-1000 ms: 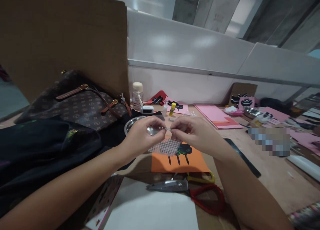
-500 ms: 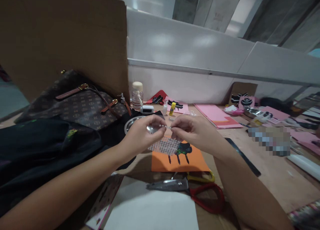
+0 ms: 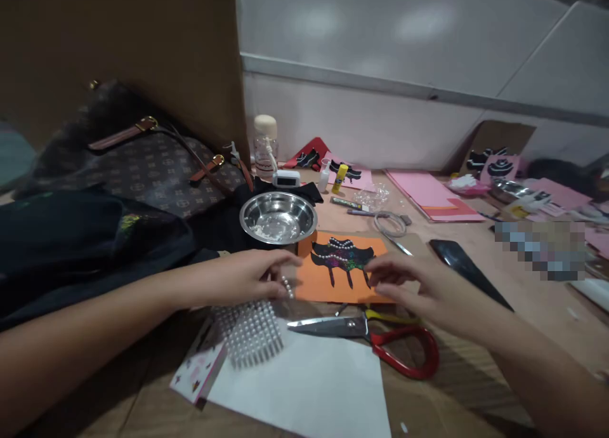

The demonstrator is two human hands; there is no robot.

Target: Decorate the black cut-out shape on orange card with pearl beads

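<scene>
My left hand (image 3: 247, 278) holds a sheet of pearl stickers (image 3: 251, 338) over the white paper, with a short pearl strip (image 3: 287, 287) at its fingertips. My right hand (image 3: 404, 282) hovers at the right edge of an orange card (image 3: 311, 285), its fingers parted and nothing visible between them. On the card lies a black, glittery roof-shaped cutout (image 3: 352, 259) with rows of pearls across its upper part. Below the card are red-handled scissors (image 3: 333, 327), resting partly on the white paper (image 3: 309, 374).
A steel bowl (image 3: 278, 218) stands behind the card. A black phone (image 3: 466, 270) lies to the right, pink sheets (image 3: 423, 193) farther back. Glue bottles, a cable and a drink bottle (image 3: 265, 146) are at the back; a brown bag (image 3: 162, 165) is at left.
My hands have moved apart, the left one down and left with the pearl sheet, the right one outward. The pearled cutout is now uncovered. The view has tilted downward.
</scene>
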